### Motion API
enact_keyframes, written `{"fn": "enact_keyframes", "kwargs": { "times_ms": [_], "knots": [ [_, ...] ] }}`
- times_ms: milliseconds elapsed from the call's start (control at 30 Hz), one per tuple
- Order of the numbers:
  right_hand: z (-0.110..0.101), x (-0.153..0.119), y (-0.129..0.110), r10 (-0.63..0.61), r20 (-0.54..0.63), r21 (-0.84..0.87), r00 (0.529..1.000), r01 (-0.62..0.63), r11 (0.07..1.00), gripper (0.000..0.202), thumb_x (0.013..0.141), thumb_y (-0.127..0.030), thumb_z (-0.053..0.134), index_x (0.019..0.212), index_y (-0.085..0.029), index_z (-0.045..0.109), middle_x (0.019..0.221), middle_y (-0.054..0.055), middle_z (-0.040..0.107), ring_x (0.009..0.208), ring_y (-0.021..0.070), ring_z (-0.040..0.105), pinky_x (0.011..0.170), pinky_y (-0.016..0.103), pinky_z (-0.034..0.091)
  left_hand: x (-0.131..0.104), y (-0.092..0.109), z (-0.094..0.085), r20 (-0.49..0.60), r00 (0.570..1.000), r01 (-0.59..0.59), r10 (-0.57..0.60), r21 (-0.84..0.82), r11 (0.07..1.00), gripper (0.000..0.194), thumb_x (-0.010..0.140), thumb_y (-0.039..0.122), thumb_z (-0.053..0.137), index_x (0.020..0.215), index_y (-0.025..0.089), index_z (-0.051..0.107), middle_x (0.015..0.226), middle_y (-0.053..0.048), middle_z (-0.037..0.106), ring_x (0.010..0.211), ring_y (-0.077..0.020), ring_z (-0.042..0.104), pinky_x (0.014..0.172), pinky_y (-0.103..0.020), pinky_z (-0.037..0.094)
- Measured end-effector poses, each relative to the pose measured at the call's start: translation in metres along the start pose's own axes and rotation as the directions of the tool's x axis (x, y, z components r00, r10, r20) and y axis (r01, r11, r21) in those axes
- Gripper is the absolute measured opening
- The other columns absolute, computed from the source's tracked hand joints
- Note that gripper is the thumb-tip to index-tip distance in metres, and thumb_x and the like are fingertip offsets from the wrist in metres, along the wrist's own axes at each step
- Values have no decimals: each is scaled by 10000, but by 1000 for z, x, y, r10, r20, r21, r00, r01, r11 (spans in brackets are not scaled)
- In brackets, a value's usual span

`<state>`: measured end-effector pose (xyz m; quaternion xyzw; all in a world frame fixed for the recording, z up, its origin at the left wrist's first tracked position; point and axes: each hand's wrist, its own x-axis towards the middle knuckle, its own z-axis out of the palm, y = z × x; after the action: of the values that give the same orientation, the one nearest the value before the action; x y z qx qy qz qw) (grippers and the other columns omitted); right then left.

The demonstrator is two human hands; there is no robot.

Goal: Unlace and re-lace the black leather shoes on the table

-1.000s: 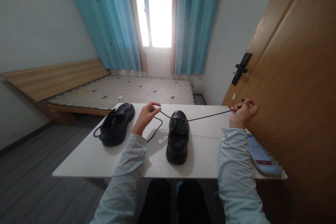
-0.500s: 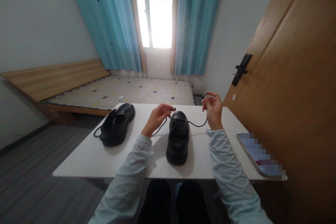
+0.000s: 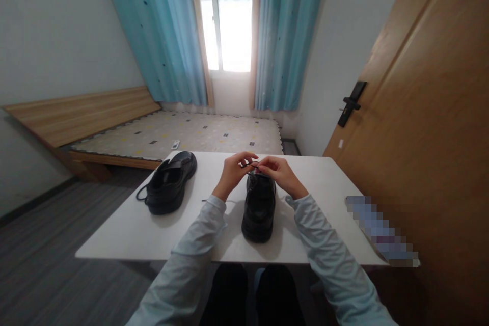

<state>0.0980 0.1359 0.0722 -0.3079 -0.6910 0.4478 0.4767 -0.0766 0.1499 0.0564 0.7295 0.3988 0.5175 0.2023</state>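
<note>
A black shoe (image 3: 259, 209) stands in the middle of the white table (image 3: 153, 237), its toe pointing away from me. Over its toe, my left hand (image 3: 236, 169) pinches a thin black lace (image 3: 247, 164). My right hand (image 3: 278, 170) meets it there, thumb and fingers closed on the lace as well. The fingertips of both hands nearly touch, and they partly hide the lace and the front of the shoe. A second black shoe (image 3: 168, 186) sits on the left of the table, with a lace loop hanging at its heel.
A blurred-out flat device (image 3: 382, 232) lies at the table's right edge. Behind the table is a bed (image 3: 202, 130) with a small white remote (image 3: 175, 144) on it. A wooden door (image 3: 431, 112) stands close on the right.
My right hand has moved left from beside the shoe to its toe, meeting my left hand. The lace that was stretched out to the right is now gathered between the fingers.
</note>
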Motion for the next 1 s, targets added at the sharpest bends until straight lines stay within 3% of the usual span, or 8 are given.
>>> {"fn": "enact_keyframes", "kwargs": {
  "times_ms": [100, 200, 433, 567, 733, 833, 1000],
  "knots": [
    [-6, 1, 2, -52, -170, -7, 984, 51, 999, 223, 740, -399, 676, 741, -191, 595, 608, -37, 569, 544, 101, 539, 592, 246, 451, 1, -1, -6, -10, 999, 49, -49, -27, 998, 278, 725, 401, 685, 891, 178, 710, 741, -13, 667, 559, -85, 491, 542, -205, 402],
    [-18, 4, 6, -112, -349, 40, 930, 134, 990, 241, 749, -408, 673, 769, -191, 569, 616, -46, 547, 522, 87, 514, 578, 243, 448, 1, -4, -17, -39, 995, 88, -91, -72, 994, 267, 717, 404, 683, 823, 163, 724, 719, -24, 685, 548, -90, 502, 535, -212, 403],
    [-41, 5, 7, -64, -525, 201, 849, 196, 960, 250, 707, -385, 705, 790, -220, 535, 714, -39, 519, 547, 65, 451, 462, 178, 377, 2, -16, -48, -166, 963, 162, -211, -266, 950, 253, 674, 335, 732, 842, 145, 730, 603, -2, 630, 501, -70, 476, 478, -189, 393],
    [-47, 4, 6, -68, -545, 206, 836, 212, 956, 230, 708, -362, 694, 785, -221, 530, 717, -40, 509, 543, 60, 428, 466, 174, 368, 2, -23, -52, -217, 947, 137, -235, -389, 911, 232, 693, 304, 727, 857, 140, 730, 583, 9, 607, 508, -53, 488, 486, -163, 401],
    [-43, 5, 11, -54, -498, 6, 866, 65, 998, 236, 725, -405, 663, 762, -201, 549, 616, -43, 481, 523, 88, 433, 457, 204, 356, 3, -18, -39, -190, 944, 98, -270, -620, 778, 345, 735, 346, 686, 1040, 185, 659, 936, -64, 701, 713, -96, 636, 604, -192, 506],
    [-34, 5, 12, -82, -439, -91, 895, 46, 995, 245, 737, -418, 646, 758, -191, 559, 631, -23, 537, 599, 121, 522, 577, 253, 438, 2, -12, -26, -183, 949, 94, -256, -611, 786, 346, 730, 352, 693, 1031, 194, 628, 922, -63, 716, 695, -120, 659, 611, -234, 529],
    [-15, 5, 11, -93, -373, -149, 923, 40, 988, 235, 738, -411, 640, 739, -180, 597, 716, 20, 629, 714, 159, 591, 699, 299, 469, -3, -4, -5, -90, 977, 133, -193, -451, 882, 217, 656, 321, 753, 769, 143, 705, 728, -47, 712, 613, -120, 623, 559, -229, 502]
  ]
}}
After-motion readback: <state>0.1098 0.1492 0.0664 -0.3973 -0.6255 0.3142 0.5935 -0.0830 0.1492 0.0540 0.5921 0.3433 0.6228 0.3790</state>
